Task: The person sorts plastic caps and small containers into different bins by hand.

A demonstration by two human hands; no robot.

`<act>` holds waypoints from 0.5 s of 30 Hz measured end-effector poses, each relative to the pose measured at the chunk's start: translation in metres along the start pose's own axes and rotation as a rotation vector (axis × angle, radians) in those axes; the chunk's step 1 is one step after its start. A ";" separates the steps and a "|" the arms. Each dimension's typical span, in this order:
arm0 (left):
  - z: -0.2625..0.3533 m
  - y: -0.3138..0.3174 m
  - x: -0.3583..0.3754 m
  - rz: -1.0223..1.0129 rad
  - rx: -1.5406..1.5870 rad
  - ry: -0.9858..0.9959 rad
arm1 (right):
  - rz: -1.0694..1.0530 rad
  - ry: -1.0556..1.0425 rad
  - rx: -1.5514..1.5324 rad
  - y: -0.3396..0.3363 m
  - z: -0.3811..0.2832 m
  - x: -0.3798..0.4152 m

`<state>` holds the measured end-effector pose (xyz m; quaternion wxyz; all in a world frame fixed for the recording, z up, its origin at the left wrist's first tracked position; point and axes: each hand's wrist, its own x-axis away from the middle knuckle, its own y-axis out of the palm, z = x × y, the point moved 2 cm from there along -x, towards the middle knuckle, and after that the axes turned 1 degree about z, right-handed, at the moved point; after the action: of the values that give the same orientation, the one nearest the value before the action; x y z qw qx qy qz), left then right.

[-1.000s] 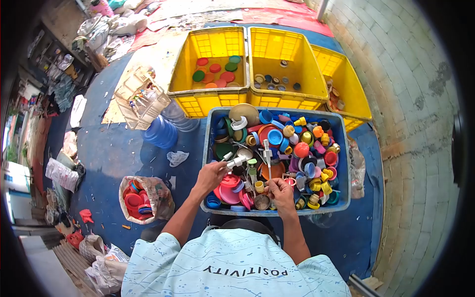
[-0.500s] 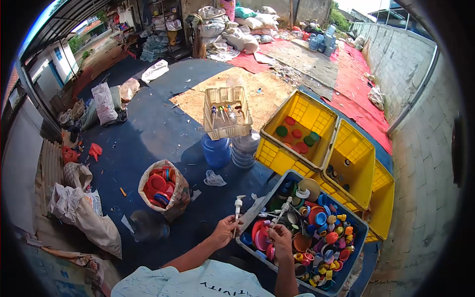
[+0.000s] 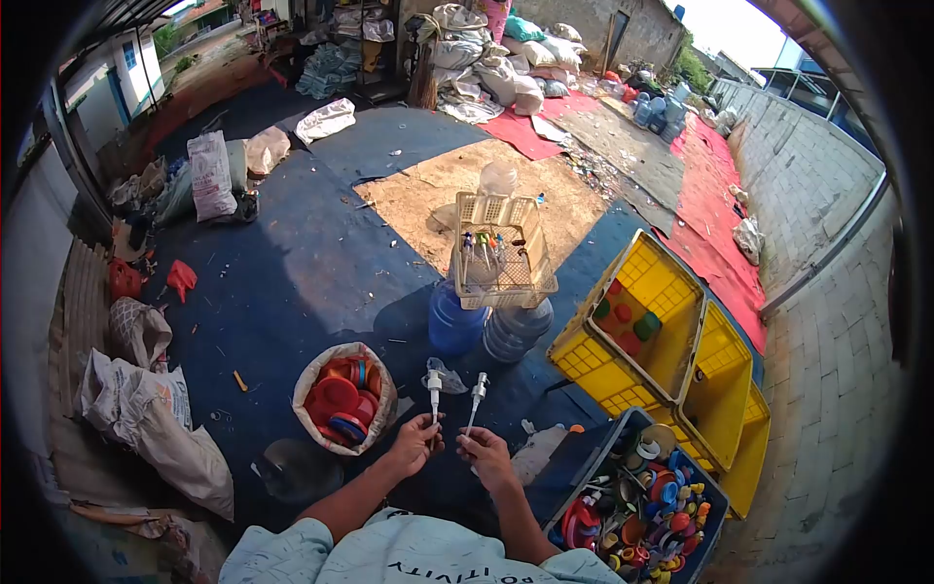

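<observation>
My left hand [image 3: 414,446] is closed around the lower tube of a white pump dispenser top [image 3: 434,385], which stands upright above the fingers. Close beside it, my right hand [image 3: 486,456] grips a second white pump top [image 3: 479,391] by its thin tube, tilted slightly to the right. The two pumps are apart. To the right of my hands is a dark blue-grey crate [image 3: 561,498] full of mixed coloured caps and lids [image 3: 662,506]. A sack [image 3: 304,397] of red lids stands left of my hands.
Ahead, a cream basket [image 3: 506,292] holding several pump or spray tops rests on large water bottles [image 3: 455,323]. Yellow crates [image 3: 593,360] with some caps stand at the right, near a block wall [image 3: 827,224]. White sacks [image 3: 161,419] lie at the left.
My right hand has moved left, away from the crate of caps, bringing its pump top beside the one in my left hand. The head view has shifted, so the crates appear farther right.
</observation>
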<state>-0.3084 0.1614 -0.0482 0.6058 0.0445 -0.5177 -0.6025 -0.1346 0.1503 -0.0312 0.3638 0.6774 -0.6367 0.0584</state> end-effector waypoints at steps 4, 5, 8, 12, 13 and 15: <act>0.036 -0.012 -0.022 0.025 -0.093 -0.003 | -0.030 0.079 -0.004 0.024 0.007 -0.023; 0.040 -0.015 -0.032 0.023 -0.121 -0.003 | -0.032 0.087 0.008 0.025 0.005 -0.029; 0.034 -0.020 -0.059 0.087 -0.227 0.017 | 0.008 0.098 0.138 0.018 -0.007 -0.052; 0.027 -0.003 -0.088 0.115 -0.268 -0.030 | 0.075 0.058 0.248 0.004 -0.031 -0.094; 0.028 0.000 -0.104 0.120 -0.306 -0.020 | 0.072 0.052 0.256 -0.001 -0.036 -0.109; 0.031 0.010 -0.134 0.131 -0.382 -0.003 | 0.061 0.050 0.263 -0.012 -0.045 -0.143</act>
<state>-0.2876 0.2859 -0.1045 0.6404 -0.1060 -0.3968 -0.6490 -0.1328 0.2919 -0.0810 0.2854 0.6980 -0.6345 0.1692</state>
